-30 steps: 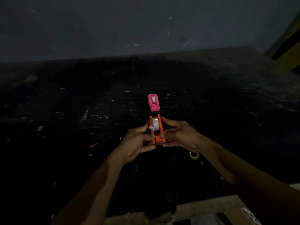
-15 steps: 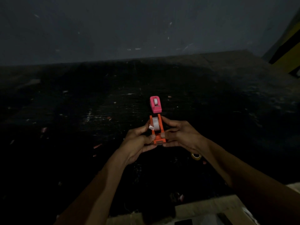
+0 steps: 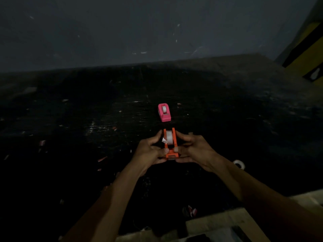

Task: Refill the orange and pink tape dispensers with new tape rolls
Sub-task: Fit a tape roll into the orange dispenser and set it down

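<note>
Holding check, head view: left hand [image 3: 150, 151] and right hand [image 3: 196, 149] both grip the orange dispenser [image 3: 171, 152] just below frame centre, one hand on each side wall. Left fingers [image 3: 158, 135] are curled round the 9 o'clock side with the thumb pressed on the near end. Right fingers [image 3: 180, 134] are curled round the 3 o'clock side, thumb likewise on the near end, so both hands pinch the body between thumb and fingertips. A white tape roll [image 3: 169, 137] sits between the orange side walls, seated in the cradle. A small crinkled clear tape end [image 3: 164, 140] sticks out at the roll's 9 o'clock, next to the left fingertips. Cannot tell if the dispenser's base touches the table [image 3: 78, 123] or is lifted off it. The pink dispenser [image 3: 164, 113] stands on the table at 12 o'clock of the orange one, near but apart, no hand on it, with a white roll showing in its top. A loose tape ring [image 3: 239, 164] lies flat on the table at 4 o'clock of the right hand, beside the wrist. The table is dark and scuffed, with small pale scraps [image 3: 102, 158] scattered toward 9 o'clock. A grey wall [image 3: 122, 32] runs along the far edge. A yellow-and-black striped panel [image 3: 307, 49] is at 2 o'clock in the frame corner. A pale board edge [image 3: 218, 222] is at 6 o'clock, partly blurred.
</note>
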The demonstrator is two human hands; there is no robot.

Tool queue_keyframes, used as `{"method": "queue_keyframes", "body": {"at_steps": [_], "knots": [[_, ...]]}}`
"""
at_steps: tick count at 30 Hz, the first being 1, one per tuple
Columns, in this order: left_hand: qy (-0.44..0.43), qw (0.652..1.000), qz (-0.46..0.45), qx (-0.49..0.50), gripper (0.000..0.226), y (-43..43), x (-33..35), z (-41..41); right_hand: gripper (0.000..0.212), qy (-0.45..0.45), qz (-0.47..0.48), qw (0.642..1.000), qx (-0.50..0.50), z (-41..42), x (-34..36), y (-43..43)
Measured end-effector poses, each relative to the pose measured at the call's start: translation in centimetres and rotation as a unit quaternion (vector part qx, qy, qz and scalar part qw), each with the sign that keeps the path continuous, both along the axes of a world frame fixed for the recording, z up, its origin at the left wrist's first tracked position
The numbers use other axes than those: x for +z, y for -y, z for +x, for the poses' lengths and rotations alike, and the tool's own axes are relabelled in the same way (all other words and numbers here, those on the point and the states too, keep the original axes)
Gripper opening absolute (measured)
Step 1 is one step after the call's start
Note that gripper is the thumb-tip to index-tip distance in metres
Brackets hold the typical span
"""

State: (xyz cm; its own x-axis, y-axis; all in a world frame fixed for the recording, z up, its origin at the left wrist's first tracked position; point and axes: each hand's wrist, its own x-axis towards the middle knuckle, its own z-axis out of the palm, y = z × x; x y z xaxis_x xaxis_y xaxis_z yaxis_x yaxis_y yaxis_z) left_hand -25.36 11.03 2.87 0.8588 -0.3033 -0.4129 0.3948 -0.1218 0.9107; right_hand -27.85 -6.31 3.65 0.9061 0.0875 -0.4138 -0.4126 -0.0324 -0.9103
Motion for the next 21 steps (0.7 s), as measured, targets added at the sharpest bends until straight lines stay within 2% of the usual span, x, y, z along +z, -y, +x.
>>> {"method": "queue_keyframes", "body": {"at_steps": [4,9,15,21], "knots": [[0.042,0.998,0.042,-0.008,0.054,2.1,-0.2,0.9,0.059,0.013,-0.033,0.999,-0.009,1.4,-1.0,1.4],[0.074,0.994,0.082,0.023,0.062,5.6,-0.5,4.5,0.037,0.062,-0.115,0.991,0.014,5.0,-1.8,4.2],[0.094,0.986,0.133,0.044,0.053,9.8,-1.1,7.9,0.034,0.061,-0.146,0.987,0.008,8.9,-2.9,7.8],[0.109,0.976,0.185,0.046,0.056,12.6,-2.2,11.5,0.032,0.045,-0.167,0.985,0.004,12.8,-4.5,9.9]]}}
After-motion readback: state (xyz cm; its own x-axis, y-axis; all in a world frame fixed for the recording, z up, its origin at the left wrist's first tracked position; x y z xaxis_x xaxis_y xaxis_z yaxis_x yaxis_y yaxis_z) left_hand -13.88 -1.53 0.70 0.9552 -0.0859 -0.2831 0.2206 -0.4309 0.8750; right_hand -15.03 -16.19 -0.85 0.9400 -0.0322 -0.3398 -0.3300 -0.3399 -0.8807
